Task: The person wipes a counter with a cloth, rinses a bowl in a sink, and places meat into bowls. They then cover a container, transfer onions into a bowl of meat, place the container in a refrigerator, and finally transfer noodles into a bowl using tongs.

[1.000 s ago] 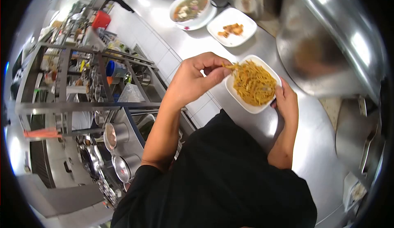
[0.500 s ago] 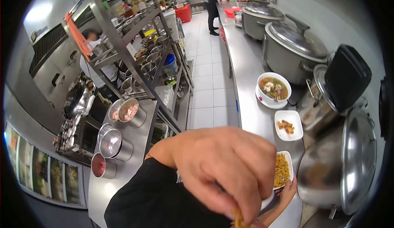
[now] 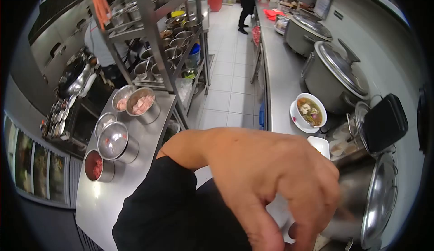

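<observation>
My left hand [image 3: 275, 174] fills the lower middle, close to the camera, with its black sleeve [image 3: 151, 201] at the lower left. Its fingers and thumb curl down toward each other, and the fingertips meet the bottom edge. Anything between them is out of sight. Behind the hand, a white surface shows in part through the gap beside the thumb. A small white dish [image 3: 319, 143] peeks out past the knuckles, mostly covered. Farther up the counter, a white bowl of soup [image 3: 310, 112] with vegetables rests on a saucer. My right hand does not show.
Large lidded pots [image 3: 341, 70] line the right counter [image 3: 282, 77], with a steel pot [image 3: 357, 201] nearer. On the left table [image 3: 101, 201] stand several metal containers [image 3: 143, 108], some with raw meat. A shelf rack [image 3: 158, 38] flanks the aisle [image 3: 228, 77]. Two people work farther off.
My left hand has moved right, over the lower counter. The noodles at its fingertips, the noodle dish and my right hand no longer show. My view has shifted.
</observation>
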`<state>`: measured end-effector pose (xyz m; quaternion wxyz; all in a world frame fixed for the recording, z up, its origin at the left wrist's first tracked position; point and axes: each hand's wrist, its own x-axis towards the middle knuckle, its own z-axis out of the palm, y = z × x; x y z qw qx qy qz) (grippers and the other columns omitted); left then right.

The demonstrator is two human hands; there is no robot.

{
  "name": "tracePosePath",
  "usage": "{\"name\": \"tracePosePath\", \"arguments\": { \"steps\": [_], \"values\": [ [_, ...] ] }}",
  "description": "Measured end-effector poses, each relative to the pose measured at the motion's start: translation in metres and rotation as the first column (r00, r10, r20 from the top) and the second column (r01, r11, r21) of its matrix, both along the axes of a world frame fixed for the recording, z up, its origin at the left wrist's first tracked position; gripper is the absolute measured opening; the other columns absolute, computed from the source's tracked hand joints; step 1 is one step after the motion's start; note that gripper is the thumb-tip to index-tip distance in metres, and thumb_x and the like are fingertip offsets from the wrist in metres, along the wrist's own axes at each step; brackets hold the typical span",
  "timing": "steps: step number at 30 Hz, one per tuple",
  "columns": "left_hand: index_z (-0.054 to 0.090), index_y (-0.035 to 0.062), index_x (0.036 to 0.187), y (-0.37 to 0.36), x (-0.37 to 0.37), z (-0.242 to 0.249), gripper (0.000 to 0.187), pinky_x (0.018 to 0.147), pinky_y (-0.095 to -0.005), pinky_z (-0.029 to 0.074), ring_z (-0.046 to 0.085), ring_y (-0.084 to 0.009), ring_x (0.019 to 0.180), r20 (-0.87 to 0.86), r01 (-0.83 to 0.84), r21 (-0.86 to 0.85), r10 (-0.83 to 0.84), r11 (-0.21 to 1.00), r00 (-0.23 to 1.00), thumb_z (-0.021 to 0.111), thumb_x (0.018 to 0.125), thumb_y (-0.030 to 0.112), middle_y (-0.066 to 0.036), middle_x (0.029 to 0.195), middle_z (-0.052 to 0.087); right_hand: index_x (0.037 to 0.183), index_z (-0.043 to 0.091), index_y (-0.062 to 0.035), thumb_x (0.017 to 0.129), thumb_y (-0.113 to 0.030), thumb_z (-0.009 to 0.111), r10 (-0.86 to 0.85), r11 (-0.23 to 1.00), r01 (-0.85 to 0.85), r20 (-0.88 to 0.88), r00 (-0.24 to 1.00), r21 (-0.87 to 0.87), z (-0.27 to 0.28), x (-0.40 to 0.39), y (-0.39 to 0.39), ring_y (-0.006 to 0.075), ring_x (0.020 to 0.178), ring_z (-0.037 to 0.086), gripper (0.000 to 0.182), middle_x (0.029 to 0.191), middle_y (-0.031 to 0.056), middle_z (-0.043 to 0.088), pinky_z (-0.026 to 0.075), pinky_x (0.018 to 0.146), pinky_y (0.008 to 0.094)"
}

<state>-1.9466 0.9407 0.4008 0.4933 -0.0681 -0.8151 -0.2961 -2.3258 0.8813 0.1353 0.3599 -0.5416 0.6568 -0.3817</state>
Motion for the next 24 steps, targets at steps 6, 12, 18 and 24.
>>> {"name": "tracePosePath", "arguments": {
  "steps": [6,12,18,24],
  "values": [
    [0.072,0.0024,0.082,0.021,0.034,-0.002,0.022,0.061,-0.0346,0.045,0.059,-0.0226,0.070,-0.095,0.266,0.487,-0.252,0.832,0.963,0.074,0.088,0.024,-0.009,0.080,0.064,0.140,0.050,0.0002,0.098,-0.019,0.056,0.193,0.974,-0.205,-0.120,0.974,-0.099,0.068,0.066,0.000,0.0197,0.075,0.051,0.046,0.096,0.0151,0.060,0.040,0.068,0.0319],
    [0.071,0.0010,0.082,-0.003,0.059,-0.021,0.024,0.062,-0.0334,0.047,0.061,-0.0223,0.069,-0.162,0.155,0.229,-0.119,0.961,0.980,0.075,0.087,0.024,-0.008,0.080,0.067,0.144,0.047,-0.0060,0.096,-0.011,0.056,0.474,0.879,-0.476,0.091,0.876,-0.002,0.053,0.136,-0.039,0.0055,0.052,0.051,0.049,0.068,0.0050,0.063,0.042,0.047,0.0212],
    [0.074,0.0075,0.092,-0.043,0.118,-0.023,0.014,0.063,-0.0327,0.047,0.062,-0.0225,0.074,-0.210,-0.521,-0.119,0.492,0.845,0.845,0.071,0.087,0.021,-0.007,0.089,0.068,0.142,0.050,-0.0090,0.095,-0.010,0.059,0.726,0.673,-0.711,0.004,0.688,0.203,0.057,0.222,-0.073,0.0067,0.057,0.055,0.048,0.073,0.0049,0.066,0.047,0.054,0.0231],
    [0.072,0.0116,0.108,-0.093,0.224,-0.039,0.031,0.066,-0.0330,0.048,0.062,-0.0227,0.080,0.037,-0.915,-0.192,0.934,0.355,0.354,0.073,0.078,0.006,-0.009,0.096,0.069,0.138,0.054,-0.0087,0.093,-0.021,0.063,0.805,0.557,-0.776,0.038,0.593,0.296,0.022,0.324,-0.145,0.0194,0.068,0.064,0.047,0.084,0.0077,0.071,0.051,0.070,0.0312]
  ]
}}
